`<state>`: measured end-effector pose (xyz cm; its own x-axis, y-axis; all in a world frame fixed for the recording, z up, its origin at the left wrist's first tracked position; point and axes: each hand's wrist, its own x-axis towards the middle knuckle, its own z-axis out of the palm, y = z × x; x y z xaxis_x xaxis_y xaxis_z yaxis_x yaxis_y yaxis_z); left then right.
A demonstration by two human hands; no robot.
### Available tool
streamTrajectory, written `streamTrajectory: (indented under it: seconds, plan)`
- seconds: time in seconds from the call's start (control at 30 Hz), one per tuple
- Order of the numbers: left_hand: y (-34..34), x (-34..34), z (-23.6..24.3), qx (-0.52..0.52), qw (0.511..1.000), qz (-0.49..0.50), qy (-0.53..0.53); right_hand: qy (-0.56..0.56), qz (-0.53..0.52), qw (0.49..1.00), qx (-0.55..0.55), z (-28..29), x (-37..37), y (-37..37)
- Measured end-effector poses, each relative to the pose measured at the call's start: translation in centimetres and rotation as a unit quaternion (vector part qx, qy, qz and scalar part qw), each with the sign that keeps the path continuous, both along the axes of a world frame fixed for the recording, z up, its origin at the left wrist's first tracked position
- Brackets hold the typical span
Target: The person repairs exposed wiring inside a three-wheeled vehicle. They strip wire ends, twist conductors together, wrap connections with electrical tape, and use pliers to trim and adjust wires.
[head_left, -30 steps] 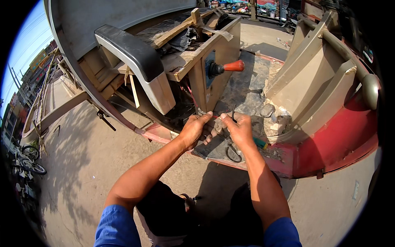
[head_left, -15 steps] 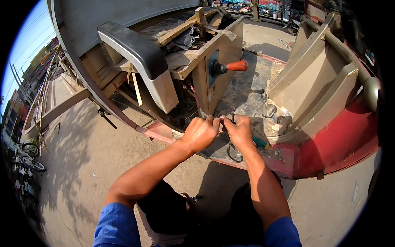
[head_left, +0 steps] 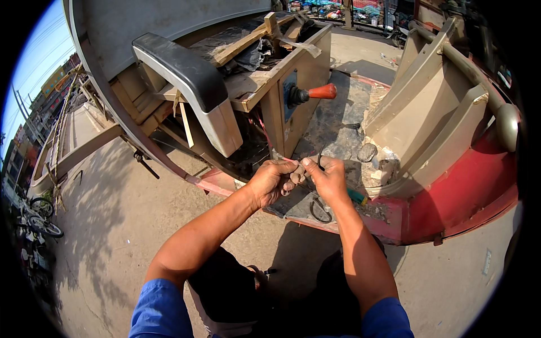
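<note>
In front of me my left hand (head_left: 271, 181) and my right hand (head_left: 327, 177) meet fingertip to fingertip. A thin red wire (head_left: 286, 159) comes down from the wooden box and ends in the pinch of my left thumb and fingers. My right hand is closed with its thumb on top, around a black cable (head_left: 320, 151) that sticks up above the knuckles. Below, the cable hangs in a loop (head_left: 322, 212) over the floor's edge. The join between the fingertips is too small to make out.
A wooden box (head_left: 307, 121) carries an orange-handled lever (head_left: 322, 92). A black-topped armrest (head_left: 186, 67) juts out on the left. Scrap wood (head_left: 242, 46) lies on the box. To the right stand a beige panel (head_left: 425, 112), a red body panel (head_left: 468, 191) and a green-handled tool (head_left: 357, 196).
My left hand has turned and its fingers have opened out under the join, showing the red wire. My right hand has barely shifted.
</note>
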<state>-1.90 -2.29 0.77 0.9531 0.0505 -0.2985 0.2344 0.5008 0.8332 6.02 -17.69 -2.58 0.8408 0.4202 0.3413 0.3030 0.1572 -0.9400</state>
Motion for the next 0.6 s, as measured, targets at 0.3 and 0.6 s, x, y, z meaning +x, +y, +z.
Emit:
streamTrajectory:
  seconds: [0.3,0.6]
  plan:
    - [0.3,0.0,-1.0,0.749,0.584,0.046,-0.309,-0.062,-0.048,0.996,-0.047,-0.9,0.5,0.3]
    - [1.0,0.2,-1.2,0.428,0.89,-0.003,-0.158,0.016,-0.005,1.0,-0.024,0.0,0.1,-0.2]
